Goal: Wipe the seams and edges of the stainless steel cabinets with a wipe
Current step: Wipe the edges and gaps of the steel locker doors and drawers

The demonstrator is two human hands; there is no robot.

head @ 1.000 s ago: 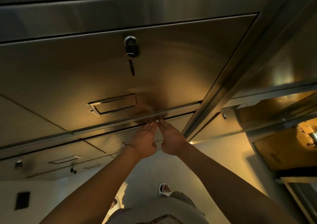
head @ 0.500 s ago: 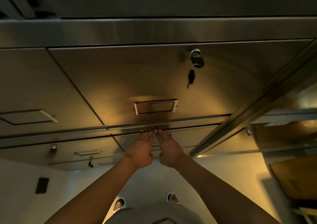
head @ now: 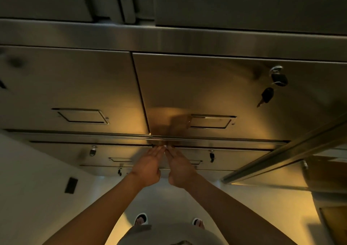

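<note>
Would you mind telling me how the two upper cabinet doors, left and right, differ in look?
The right door has a padlock with a key dangling near its top right corner; the left door shows no padlock in this blurred view. The right door carries a dark reflection beside its recessed handle; the left door's handle sits clear. Both are brushed stainless steel.

Lighting is dim and warm amber. The brightest patch falls on the steel cabinet doors (head: 197,94) above the hands, fading to dark grey toward the top. A soft shadow lies beside the recessed handle (head: 212,121). Wide-angle distortion bows the edges. The upper-left corner is smeared with blur; fine detail is soft.
</note>
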